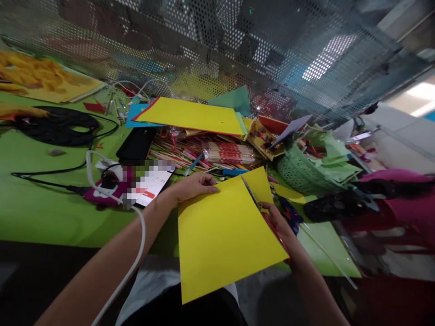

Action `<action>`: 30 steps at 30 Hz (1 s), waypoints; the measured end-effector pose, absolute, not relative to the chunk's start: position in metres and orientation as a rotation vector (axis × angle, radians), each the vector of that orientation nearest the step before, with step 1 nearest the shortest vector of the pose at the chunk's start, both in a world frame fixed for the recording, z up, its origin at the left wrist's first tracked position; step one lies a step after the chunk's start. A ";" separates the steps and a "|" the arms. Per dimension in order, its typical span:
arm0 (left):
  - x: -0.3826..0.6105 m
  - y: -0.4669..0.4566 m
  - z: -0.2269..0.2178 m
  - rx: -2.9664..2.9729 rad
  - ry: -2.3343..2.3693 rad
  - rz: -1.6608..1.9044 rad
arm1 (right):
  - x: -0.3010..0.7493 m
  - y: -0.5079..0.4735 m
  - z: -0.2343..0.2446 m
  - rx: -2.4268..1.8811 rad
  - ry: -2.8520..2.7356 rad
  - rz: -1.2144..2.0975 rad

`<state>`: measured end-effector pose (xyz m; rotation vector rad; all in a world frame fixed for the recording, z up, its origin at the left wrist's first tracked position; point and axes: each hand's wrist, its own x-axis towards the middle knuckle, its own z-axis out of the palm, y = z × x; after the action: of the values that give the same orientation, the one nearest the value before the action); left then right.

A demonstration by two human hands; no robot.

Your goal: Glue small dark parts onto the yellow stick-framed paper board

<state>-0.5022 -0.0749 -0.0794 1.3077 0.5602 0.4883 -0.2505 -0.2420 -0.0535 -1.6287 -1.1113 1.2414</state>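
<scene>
A large yellow sheet of paper (220,235) is held up over the table's front edge. My left hand (197,186) pinches its upper left edge between thumb and fingers. On the right, my right hand (277,222) is closed around red-handled scissors (250,190), partly hidden by the sheet. Their blade lies along a cut, with a yellow strip (258,183) spreading away on the far side. Behind the left wrist lies a phone with a lit screen (152,183). A dark blue glue gun (289,213) rests just beyond my right hand.
A purple power adapter (105,192) with a white cable stands left, the cable crossing my left forearm. Behind are a yellow paper stack (193,115), wrapped sticks (229,153) and a green basket (302,170). A perforated metal panel (217,50) closes the back.
</scene>
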 end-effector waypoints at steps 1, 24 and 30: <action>-0.502 -0.075 -0.080 1.311 0.560 0.488 | -0.250 -0.241 -0.054 -1.633 -1.113 1.239; -0.500 -0.072 -0.082 2.161 0.898 0.416 | -0.225 -0.237 -0.041 -1.689 -1.218 0.866; -0.500 -0.077 -0.081 2.411 0.995 0.365 | -0.203 -0.204 -0.026 -1.815 -1.728 0.409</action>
<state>-0.4996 -0.0769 -0.0813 2.4110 0.9948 0.3645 -0.2035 -0.2041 -0.0262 -1.8152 -1.7278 0.4091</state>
